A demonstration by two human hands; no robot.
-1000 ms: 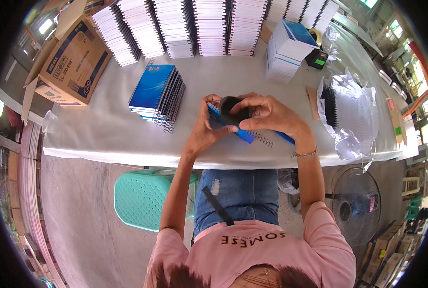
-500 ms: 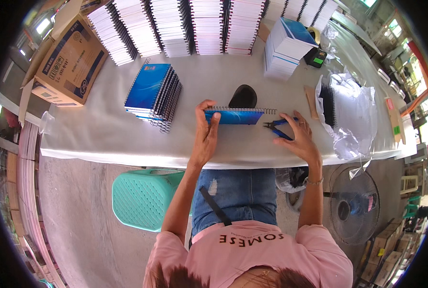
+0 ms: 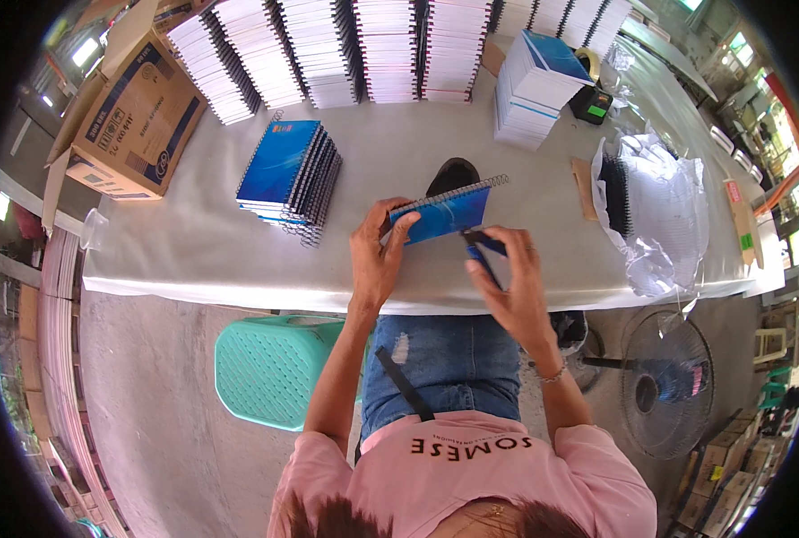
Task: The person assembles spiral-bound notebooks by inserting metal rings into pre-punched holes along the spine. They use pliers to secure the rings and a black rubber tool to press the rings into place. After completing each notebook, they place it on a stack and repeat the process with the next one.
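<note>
My left hand (image 3: 380,253) is closed around the left end of a blue spiral notebook (image 3: 444,215), thumb on its cover. The notebook is tilted, its coil along the upper edge, and a length of the wire sticks out past the right end. My right hand (image 3: 516,285) grips blue-handled cutting pliers (image 3: 482,253), whose jaws lie close below the notebook's right part. Behind the notebook, a dark rounded object (image 3: 453,172) rests on the table, partly hidden. To the left stands a stack of blue spiral notebooks (image 3: 281,166) with coil ends jutting out.
Tall stacks of bound books (image 3: 386,54) line the table's far side. A cardboard box (image 3: 135,125) stands at the left. Unbound blue-covered blocks (image 3: 529,99) sit far right, near crumpled plastic wrapping (image 3: 664,206) holding black coils. A green stool (image 3: 274,372) and a fan (image 3: 668,386) are below.
My right hand has brought the pliers left and nearer to the notebook. The notebook has tilted, its right end rising, while my left hand keeps hold of it.
</note>
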